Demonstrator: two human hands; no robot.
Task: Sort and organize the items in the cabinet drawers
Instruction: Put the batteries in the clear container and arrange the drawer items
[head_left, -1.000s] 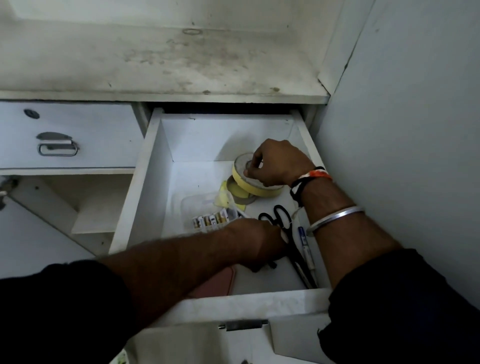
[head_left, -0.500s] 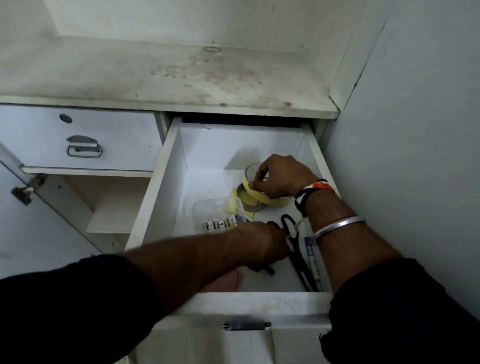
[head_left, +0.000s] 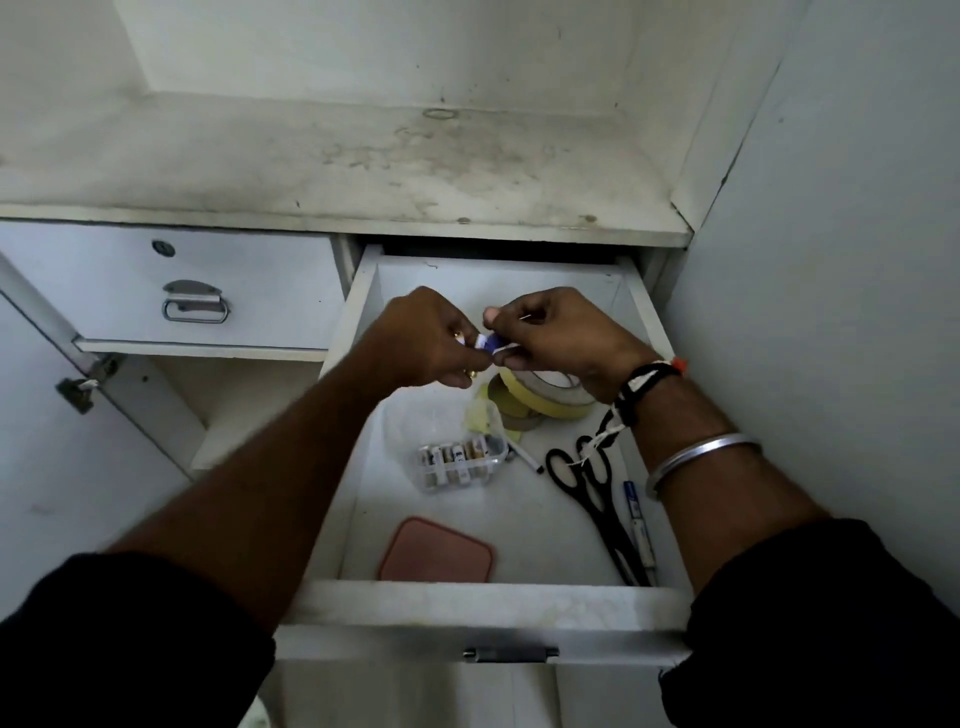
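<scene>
Head view: both your hands are raised over the far end of the open drawer (head_left: 332, 499), meeting in the middle. Your left hand (head_left: 423, 340) and right hand (head_left: 558, 338) both pinch one small item (head_left: 491, 344) between fingertips — white and blue, too small to identify. Fingers are pressed together on it from each side.

Below the hands, on the drawer floor at the far right, a roll of yellow tape (head_left: 540, 397) sits on a second, flatter roll. Just left of it lies a crumpled yellow scrap (head_left: 478, 415). A clear plastic box (head_left: 452, 457) sits mid-drawer, with batteries (head_left: 457, 457) lined up along its near side. A thin pen (head_left: 524, 457) lies just right of the box.

Black scissors (head_left: 592, 499) lie along the right side, handles far, blades pointing near. A blue-and-white marker (head_left: 639, 525) lies just beside them against the right wall. A pink lid (head_left: 436, 551) rests flat at the near edge, left of centre.

Left of this drawer — a closed drawer (head_left: 166, 286) with a metal handle (head_left: 195, 306). A stained shelf (head_left: 337, 161) runs above both.
</scene>
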